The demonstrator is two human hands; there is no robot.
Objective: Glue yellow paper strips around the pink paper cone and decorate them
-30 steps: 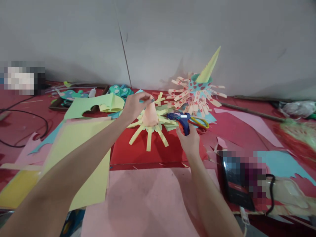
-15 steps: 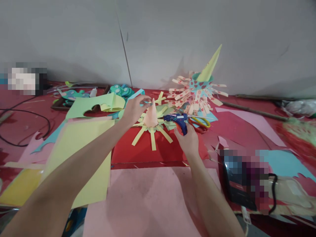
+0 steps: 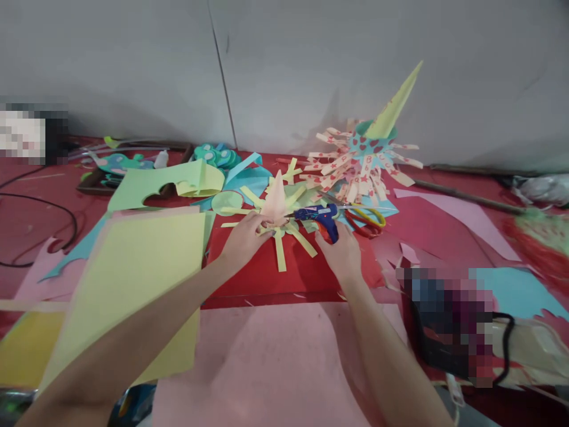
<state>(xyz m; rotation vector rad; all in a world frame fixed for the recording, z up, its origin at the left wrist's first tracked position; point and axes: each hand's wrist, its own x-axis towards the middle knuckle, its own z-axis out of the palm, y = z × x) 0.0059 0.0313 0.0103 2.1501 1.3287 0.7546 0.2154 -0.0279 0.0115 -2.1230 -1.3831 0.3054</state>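
Note:
A pale pink paper cone (image 3: 274, 201) stands upright amid a ring of yellow paper strips (image 3: 281, 252) spread outward on a red sheet. My left hand (image 3: 245, 239) is at the cone's lower left, its fingertips closed on the base; the exact pinch is partly hidden. In my right hand (image 3: 341, 249) is a blue glue gun (image 3: 320, 214), gripped by its handle. Its nozzle points left and reaches the cone's base from the right.
Behind the glue gun lie yellow-and-red-handled scissors (image 3: 367, 218). A decorated paper piece with a tall yellow cone (image 3: 393, 110) stands at the back right. Yellow sheets (image 3: 146, 261) are stacked on the left, pink paper (image 3: 267, 356) in front. A stick (image 3: 466, 197) lies at right.
My left hand has come down from beside the cone's tip to its base. My right hand keeps the glue gun close to the cone. The view has shifted slightly.

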